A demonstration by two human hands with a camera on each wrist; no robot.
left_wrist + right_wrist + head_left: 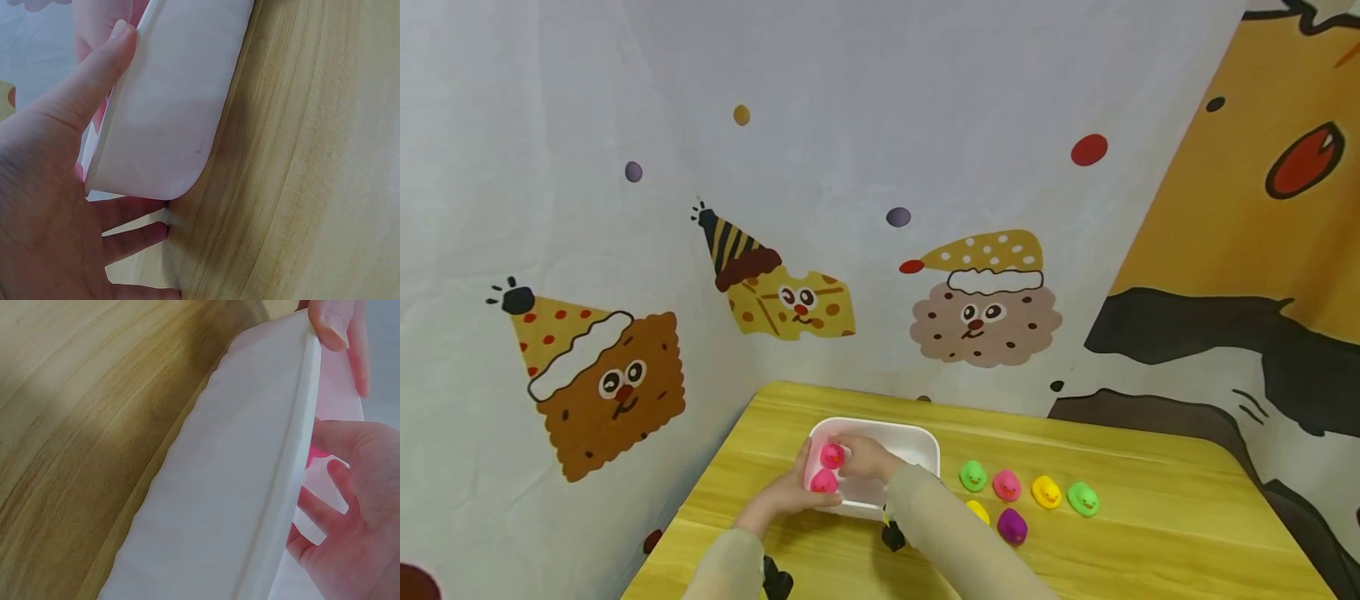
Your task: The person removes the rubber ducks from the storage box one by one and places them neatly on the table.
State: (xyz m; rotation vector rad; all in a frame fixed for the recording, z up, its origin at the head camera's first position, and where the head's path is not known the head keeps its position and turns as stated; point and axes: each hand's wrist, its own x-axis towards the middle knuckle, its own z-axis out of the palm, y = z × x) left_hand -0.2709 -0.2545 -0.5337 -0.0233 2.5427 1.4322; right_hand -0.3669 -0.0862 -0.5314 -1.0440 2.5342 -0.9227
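Note:
A white plastic tub stands on the table, with two pink rubber ducks in its left end. My left hand grips the tub's near left corner. Its thumb lies over the rim, and the other fingers spread along the end wall. Inside the tub, my right hand holds the farther pink duck between thumb and fingers. Only a sliver of pink shows past the rim in the right wrist view. The nearer pink duck lies beside it, close to my left hand.
Right of the tub, a green duck, a pink duck, a yellow duck and another green duck form a row. Nearer lie a purple duck and a yellow duck partly behind my right sleeve. A printed cloth hangs behind the table.

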